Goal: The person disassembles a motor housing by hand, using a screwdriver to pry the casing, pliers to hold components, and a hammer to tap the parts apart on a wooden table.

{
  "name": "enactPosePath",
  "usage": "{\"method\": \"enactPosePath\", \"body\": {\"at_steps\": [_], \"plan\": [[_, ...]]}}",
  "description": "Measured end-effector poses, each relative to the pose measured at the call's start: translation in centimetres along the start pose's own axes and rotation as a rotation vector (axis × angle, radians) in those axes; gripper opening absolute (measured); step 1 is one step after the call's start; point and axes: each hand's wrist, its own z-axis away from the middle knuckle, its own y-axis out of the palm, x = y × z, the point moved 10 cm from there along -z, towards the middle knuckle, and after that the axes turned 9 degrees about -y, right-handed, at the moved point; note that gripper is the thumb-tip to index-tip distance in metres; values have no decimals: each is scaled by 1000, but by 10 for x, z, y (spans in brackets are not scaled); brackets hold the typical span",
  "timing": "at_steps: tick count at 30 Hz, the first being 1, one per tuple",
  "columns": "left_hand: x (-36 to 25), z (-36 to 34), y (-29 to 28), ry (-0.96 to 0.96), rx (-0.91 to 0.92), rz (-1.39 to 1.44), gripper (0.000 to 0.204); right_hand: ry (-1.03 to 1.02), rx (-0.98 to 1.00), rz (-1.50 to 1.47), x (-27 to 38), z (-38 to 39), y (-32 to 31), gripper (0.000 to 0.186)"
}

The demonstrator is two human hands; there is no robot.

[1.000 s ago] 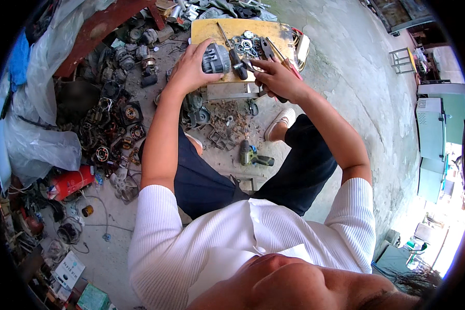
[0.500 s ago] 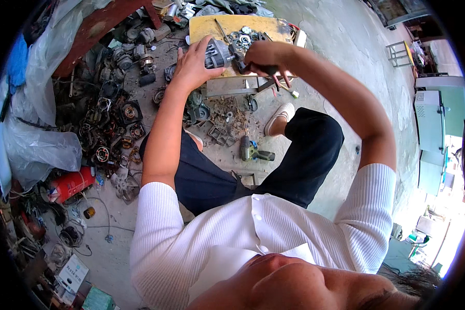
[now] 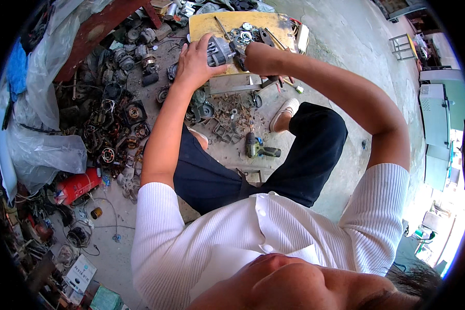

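Observation:
My left hand (image 3: 194, 64) is wrapped round a grey finned metal motor housing (image 3: 219, 52) at the near edge of a low yellow table (image 3: 204, 26). At the housing's right end, my right hand (image 3: 263, 59) is closed on a dark hand tool (image 3: 240, 62). The fingers cover most of that tool, so its exact kind cannot be told. Just beyond the hands lie several metal rings (image 3: 244, 37), and a thin rod (image 3: 222, 28) rests beside them on the tabletop.
A green and black cordless drill (image 3: 261, 148) lies on the floor between my feet, near scattered debris (image 3: 232, 113). Piled motor parts (image 3: 111, 111) cover the floor at left, with a red cylinder (image 3: 78, 185) nearer me. A small stool (image 3: 403, 47) stands at far right.
The view has shifted slightly. My right hand has turned a little on the tool, and more of the tabletop shows beyond it. My left hand keeps its hold on the motor housing.

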Motion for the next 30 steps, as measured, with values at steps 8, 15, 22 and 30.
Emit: {"method": "enactPosePath", "body": {"at_steps": [8,15,22,30], "plan": [[1,0,-2,14,-18,17,91,22,-409,-297,3,28,1,27],[-7,-1,-4,43,8,-10,92,92,-532,-374,-2,28,20,26],[14,-18,0,-112,28,11,95,219,-875,-597,-12,25,20,20],[-2,-4,-2,-18,-11,-11,91,58,-875,-779,-15,30,43,20]]}}
